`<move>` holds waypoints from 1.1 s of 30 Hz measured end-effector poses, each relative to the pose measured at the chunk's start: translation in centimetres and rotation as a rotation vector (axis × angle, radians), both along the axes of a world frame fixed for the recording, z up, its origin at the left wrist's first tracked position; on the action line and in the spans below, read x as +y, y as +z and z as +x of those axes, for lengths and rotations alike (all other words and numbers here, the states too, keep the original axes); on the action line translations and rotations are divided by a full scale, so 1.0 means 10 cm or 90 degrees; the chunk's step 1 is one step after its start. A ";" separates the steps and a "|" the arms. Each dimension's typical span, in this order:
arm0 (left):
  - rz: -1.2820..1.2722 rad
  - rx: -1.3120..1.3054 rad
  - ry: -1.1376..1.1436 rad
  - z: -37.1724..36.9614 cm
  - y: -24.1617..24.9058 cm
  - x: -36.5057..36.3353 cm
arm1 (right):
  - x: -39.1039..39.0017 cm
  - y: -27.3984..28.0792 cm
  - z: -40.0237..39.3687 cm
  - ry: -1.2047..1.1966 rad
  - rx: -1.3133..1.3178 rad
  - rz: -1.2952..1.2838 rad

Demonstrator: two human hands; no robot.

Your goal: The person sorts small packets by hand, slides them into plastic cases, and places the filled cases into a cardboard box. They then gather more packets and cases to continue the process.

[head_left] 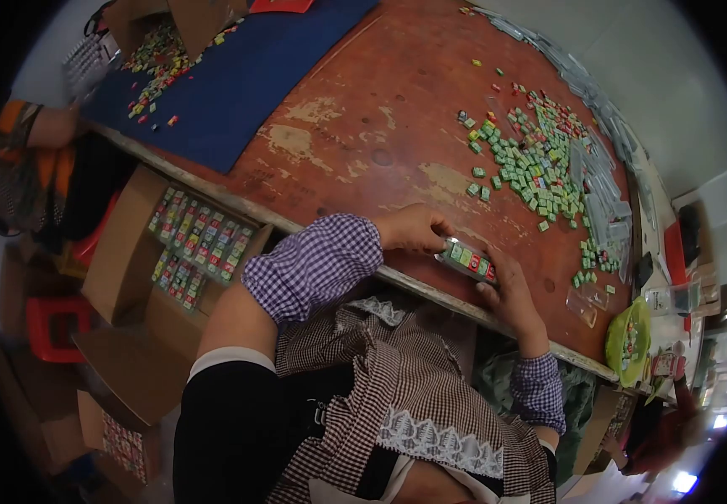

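My left hand is at the table's front edge, its fingers pinched together at the left end of a clear plastic pack. Small green and red blocks sit in a row inside the pack. Around the pack's right end my right hand is closed, thumb on the near side and fingers on the far side. Beyond my hands lies a loose pile of small green, red and yellow blocks on the reddish-brown table.
Clear plastic cases line the table's right side, near a yellow-green basket. At left are a blue mat, an open cardboard box of filled packs and a red stool. Other people are at the far left and lower right.
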State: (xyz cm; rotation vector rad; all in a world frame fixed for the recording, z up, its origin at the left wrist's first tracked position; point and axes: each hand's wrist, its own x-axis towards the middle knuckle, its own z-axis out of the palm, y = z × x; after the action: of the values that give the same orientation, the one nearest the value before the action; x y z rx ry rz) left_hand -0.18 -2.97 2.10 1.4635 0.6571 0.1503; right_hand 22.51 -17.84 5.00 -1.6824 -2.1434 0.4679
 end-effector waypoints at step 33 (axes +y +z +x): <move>0.472 0.768 0.575 -4.26 -0.42 -1.81 | 0.45 -0.03 -1.18 0.102 0.002 0.016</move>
State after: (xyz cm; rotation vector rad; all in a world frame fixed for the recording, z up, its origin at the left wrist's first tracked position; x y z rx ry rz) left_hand -42.82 -21.05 -2.06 1.7615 2.4381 0.2075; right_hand 10.68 -13.34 4.69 -1.5019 -2.2822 0.4850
